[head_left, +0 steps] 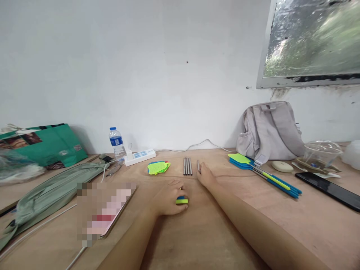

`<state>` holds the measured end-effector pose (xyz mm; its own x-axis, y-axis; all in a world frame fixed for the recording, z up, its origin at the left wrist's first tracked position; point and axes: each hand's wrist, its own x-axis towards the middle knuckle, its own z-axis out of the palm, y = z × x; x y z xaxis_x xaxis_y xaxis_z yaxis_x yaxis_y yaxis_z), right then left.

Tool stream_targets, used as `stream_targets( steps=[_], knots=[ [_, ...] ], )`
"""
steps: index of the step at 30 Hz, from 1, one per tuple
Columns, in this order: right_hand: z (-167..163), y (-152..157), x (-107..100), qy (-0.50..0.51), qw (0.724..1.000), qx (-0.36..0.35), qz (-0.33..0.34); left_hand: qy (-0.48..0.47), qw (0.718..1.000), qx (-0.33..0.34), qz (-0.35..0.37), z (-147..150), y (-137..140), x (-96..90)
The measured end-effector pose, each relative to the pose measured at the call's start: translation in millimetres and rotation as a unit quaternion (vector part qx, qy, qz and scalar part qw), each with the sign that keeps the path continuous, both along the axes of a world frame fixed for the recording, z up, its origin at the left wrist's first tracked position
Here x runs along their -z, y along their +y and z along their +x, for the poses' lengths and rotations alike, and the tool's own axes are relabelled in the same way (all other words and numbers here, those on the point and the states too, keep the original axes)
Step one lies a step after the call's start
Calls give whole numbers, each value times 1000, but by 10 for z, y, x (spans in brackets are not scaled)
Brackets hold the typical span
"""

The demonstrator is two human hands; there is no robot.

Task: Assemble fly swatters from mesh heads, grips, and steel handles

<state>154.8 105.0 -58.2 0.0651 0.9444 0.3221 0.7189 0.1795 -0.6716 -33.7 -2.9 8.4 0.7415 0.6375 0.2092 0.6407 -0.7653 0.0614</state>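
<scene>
My left hand (170,198) rests on the table, its fingers and thumb curled round short blue and lime-green handle pieces (182,201). Most of these pieces are hidden by the hand. Farther out, my right hand (206,175) pinches a thin metal tube (198,166) at the tabletop. Just left of it lie several similar metal tubes (187,166), side by side and pointing away from me. Fly swatter heads (159,167), lime-green with blue beneath, are stacked left of the tubes. To the right, whole blue and lime-green fly swatters (264,175) lie together.
A grey backpack (272,131) leans on the wall, with a black phone (327,189) and clear plastic cup (322,153) nearby. At left are a power strip (140,156), water bottle (116,144), green pouch (59,195), green bag (60,144) and pixelated phone-like device (109,212) with cables.
</scene>
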Motion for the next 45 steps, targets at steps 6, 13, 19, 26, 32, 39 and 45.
stream_targets(
  steps=[6,13,19,26,32,39,45],
  knots=[
    [141,130,24,211,975,64,29,-13,1000,11,-12,-14,17,36],
    [251,182,19,439,896,46,41,-11,1000,3,-14,-19,4,25],
    [262,50,-8,545,838,-5,20,-1,1000,5,-5,-7,-14,-23],
    [300,-436,-11,585,806,-88,-21,-59,998,21,-26,47,-14,45],
    [395,-802,-69,582,762,-250,-133,-123,992,-10,25,134,-32,104],
    [263,-926,-188,539,792,-257,-124,-57,994,-15,88,176,-18,105],
    [208,-974,-255,585,761,-251,-122,-112,984,-5,138,156,21,142]
  ],
)
